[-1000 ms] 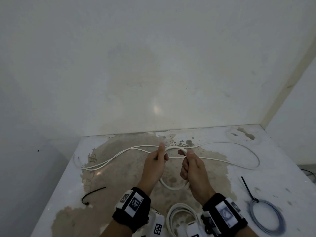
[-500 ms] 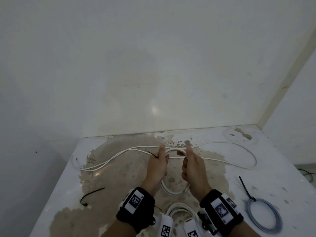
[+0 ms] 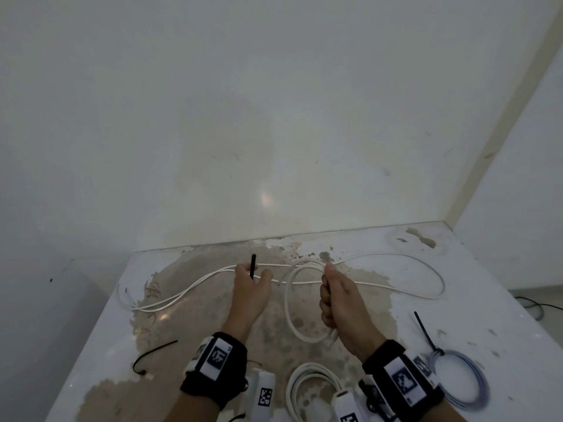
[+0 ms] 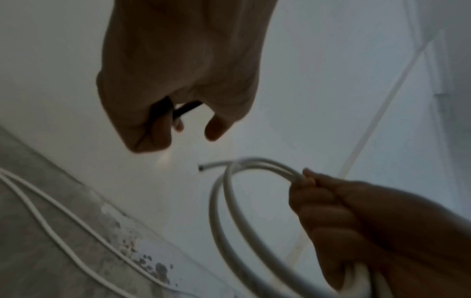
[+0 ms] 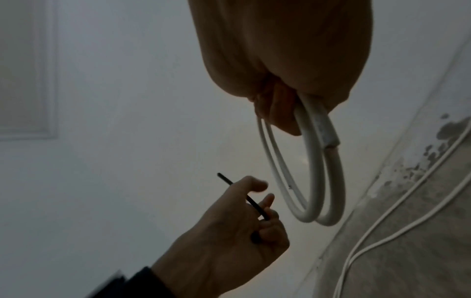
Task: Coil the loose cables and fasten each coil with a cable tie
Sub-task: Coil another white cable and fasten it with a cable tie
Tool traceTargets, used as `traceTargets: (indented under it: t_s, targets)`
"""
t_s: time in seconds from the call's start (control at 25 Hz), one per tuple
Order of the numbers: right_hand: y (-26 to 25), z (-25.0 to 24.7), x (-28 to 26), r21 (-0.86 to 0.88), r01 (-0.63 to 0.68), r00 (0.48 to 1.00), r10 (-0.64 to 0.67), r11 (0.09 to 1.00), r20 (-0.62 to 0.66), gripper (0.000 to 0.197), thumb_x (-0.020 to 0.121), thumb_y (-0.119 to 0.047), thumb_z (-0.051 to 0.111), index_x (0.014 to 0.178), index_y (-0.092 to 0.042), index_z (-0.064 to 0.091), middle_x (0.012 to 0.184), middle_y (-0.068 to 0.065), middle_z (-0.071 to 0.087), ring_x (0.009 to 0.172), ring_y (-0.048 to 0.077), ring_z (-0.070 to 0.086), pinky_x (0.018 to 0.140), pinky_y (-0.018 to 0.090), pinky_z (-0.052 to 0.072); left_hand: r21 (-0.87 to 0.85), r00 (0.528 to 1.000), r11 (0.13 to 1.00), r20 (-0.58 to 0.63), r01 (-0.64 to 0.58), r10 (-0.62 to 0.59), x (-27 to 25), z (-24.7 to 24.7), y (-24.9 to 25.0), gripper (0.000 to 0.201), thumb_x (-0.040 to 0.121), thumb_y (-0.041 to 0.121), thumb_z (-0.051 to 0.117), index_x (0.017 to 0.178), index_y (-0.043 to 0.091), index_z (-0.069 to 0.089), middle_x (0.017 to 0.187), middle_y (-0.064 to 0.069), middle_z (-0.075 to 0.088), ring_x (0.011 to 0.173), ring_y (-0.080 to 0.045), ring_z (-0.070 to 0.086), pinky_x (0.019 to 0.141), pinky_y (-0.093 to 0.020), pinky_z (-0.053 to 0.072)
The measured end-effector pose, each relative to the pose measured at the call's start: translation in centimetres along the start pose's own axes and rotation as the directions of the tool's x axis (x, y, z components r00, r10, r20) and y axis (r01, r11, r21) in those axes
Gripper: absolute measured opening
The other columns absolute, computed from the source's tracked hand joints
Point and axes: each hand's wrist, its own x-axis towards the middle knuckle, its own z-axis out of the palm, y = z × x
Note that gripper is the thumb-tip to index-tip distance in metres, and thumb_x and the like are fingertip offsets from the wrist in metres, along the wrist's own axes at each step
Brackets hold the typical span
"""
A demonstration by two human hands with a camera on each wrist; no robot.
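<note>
White walls close in a stained, peeling white table (image 3: 502, 315), where a long loose white cable (image 3: 396, 257) sprawls left to right along the far side. My right hand (image 3: 341, 303) has its fingers wrapped tight around a small white coil (image 3: 289, 303) raised over the middle. Just left of it, my left hand (image 3: 251, 295) pinches a black cable tie (image 3: 253, 264) upright, apart from the coil.

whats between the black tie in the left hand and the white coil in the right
Only a bare gap separates the black tie from the white coil, clearest in the right wrist view.
</note>
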Motion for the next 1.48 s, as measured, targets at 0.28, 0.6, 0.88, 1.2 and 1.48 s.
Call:
traceTargets:
  t_s: [0.28,0.6,0.88,1.2,1.48]
  targets:
    - [2.6,-1.0,0.7,-0.335,0.106,0.967,-0.176,0.936,-0.185,0.045,0.108,-0.04,0.032,0.072,-0.014,0.037,0.06,0.002,0.033,0.051,0.013,0.03,0.054,0.031,0.032,0.314,0.819,0.945,0.563,-0.089,-0.11,-2.9,-1.0,-0.9,0.038,0.106,0.02,0.031,0.102,0.009,0.066,0.074,-0.001,0.045,0.054,-0.012,0.041,0.046,-0.022,0.033]
    - [4.0,-0.2,-1.1,-0.537,0.329,0.922,-0.386,0.777,0.006,0.042,0.108,-0.035,0.032,0.072,-0.024,0.051,0.061,-0.002,0.051,0.057,0.006,0.049,0.058,0.024,0.04,-0.138,0.629,0.854,0.735,0.502,-0.252,-3.7,-0.6,1.8,0.033,0.101,0.019,0.04,0.084,0.009,0.066,0.056,0.006,0.029,0.043,-0.004,0.027,0.036,-0.013,0.022]
    - [3.3,0.3,-0.4,-0.417,0.312,0.924,-0.374,0.854,-0.075,0.022,0.107,-0.02,0.044,0.102,-0.026,0.064,0.081,-0.006,0.067,0.071,0.005,0.06,0.065,0.019,0.045,-0.268,0.577,0.743,0.795,0.613,-0.189,-3.6,-0.3,1.9,0.031,0.101,0.024,0.041,0.099,0.005,0.065,0.059,0.006,0.03,0.044,-0.003,0.029,0.035,-0.012,0.024]
    - [3.5,-1.2,0.3,-0.482,0.206,0.907,-0.351,0.851,-0.232,0.019,0.101,-0.025,0.057,0.087,-0.023,0.07,0.083,-0.009,0.071,0.084,-0.002,0.062,0.068,0.008,0.041,-0.197,0.73,0.975,0.68,0.1,0.063,-4.5,-2.0,0.5,0.029,0.104,0.021,0.041,0.126,0.017,0.059,0.103,-0.012,0.072,0.086,-0.022,0.067,0.065,-0.029,0.053]
    - [4.0,-0.8,0.5,-0.548,0.261,0.9,-0.405,0.795,-0.159,0.022,0.099,-0.032,0.059,0.118,-0.033,0.071,0.106,-0.022,0.067,0.1,-0.004,0.063,0.084,0.026,0.055,0.101,0.835,0.859,0.313,-0.503,0.452,-4.6,0.4,0.2,0.021,0.103,0.031,0.042,0.101,0.026,0.062,0.071,0.004,0.065,0.066,-0.009,0.062,0.062,-0.031,0.051]
